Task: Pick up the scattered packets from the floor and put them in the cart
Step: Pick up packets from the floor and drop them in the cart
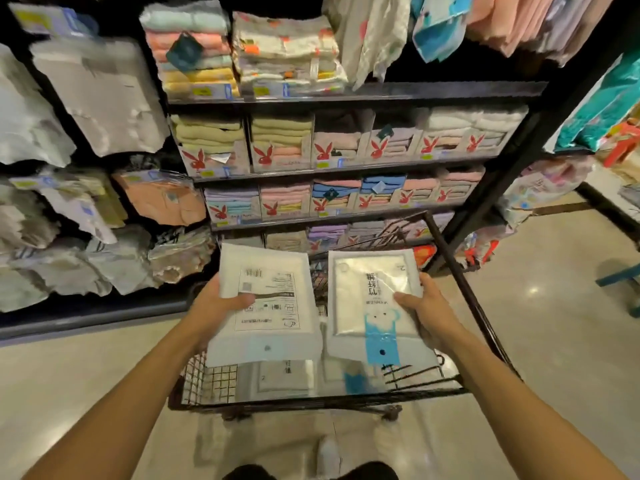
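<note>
Cart (311,400) directly below. Left packet (266,306) and right packet (374,306) hang side by side over its basket, long axes pointing away. Left hand (214,306) grips one's outer edge, right hand (429,310) the other's. Stowed packets (284,375) seemingly inside; blurred.

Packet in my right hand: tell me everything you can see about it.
The packet is flat and rectangular: white folded cloth sealed in glossy clear plastic that catches the light. Its face shows black printed characters, a small 2 at one corner and a blue strip with a dark dot. The right hand grips its right edge, thumb on top, holding it roughly level above the cart, alongside the other packet; whether the two touch is unclear.
</note>
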A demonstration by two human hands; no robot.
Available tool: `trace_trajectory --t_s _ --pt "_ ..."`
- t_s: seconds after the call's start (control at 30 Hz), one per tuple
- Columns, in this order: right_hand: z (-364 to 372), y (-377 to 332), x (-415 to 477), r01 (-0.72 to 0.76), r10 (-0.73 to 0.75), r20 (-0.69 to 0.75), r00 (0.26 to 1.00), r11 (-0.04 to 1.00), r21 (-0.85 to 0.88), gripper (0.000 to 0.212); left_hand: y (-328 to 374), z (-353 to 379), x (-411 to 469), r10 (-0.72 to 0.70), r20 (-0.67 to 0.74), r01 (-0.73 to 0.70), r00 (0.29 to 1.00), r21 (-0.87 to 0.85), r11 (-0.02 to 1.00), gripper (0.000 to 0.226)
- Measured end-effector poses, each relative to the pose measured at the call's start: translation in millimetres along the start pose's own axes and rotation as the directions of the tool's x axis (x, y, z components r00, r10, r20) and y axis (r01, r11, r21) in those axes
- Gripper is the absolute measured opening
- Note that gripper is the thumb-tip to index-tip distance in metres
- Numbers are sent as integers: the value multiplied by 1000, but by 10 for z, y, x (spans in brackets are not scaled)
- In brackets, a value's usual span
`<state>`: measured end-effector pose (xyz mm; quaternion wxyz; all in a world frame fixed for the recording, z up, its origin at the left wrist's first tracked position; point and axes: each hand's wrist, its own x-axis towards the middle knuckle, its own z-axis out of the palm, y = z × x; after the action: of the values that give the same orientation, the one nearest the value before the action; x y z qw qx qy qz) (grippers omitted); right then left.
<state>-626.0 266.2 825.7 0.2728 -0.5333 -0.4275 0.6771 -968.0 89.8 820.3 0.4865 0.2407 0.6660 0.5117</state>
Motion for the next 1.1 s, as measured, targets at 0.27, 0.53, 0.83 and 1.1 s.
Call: trace_trajectory --t_s 0.27,0.53,0.83,1.1 --pt "-221 894 1045 -139 139 -8 990 986 -94 56 -902 314 679 -137 -55 144 989 146 979 45" --pt "-339 1924 1533 -261 250 -75 965 931 -254 57 -1785 454 1164 -233 -42 236 972 226 945 56" --pt "-330 2508 1792 -191 193 -44 980 864 -465 63 -2484 480 1447 -197 25 175 980 358 917 59" --pt "-292 2574 1817 -245 204 -137 969 745 -621 65 -2740 449 1527 -237 -36 233 971 374 898 56"
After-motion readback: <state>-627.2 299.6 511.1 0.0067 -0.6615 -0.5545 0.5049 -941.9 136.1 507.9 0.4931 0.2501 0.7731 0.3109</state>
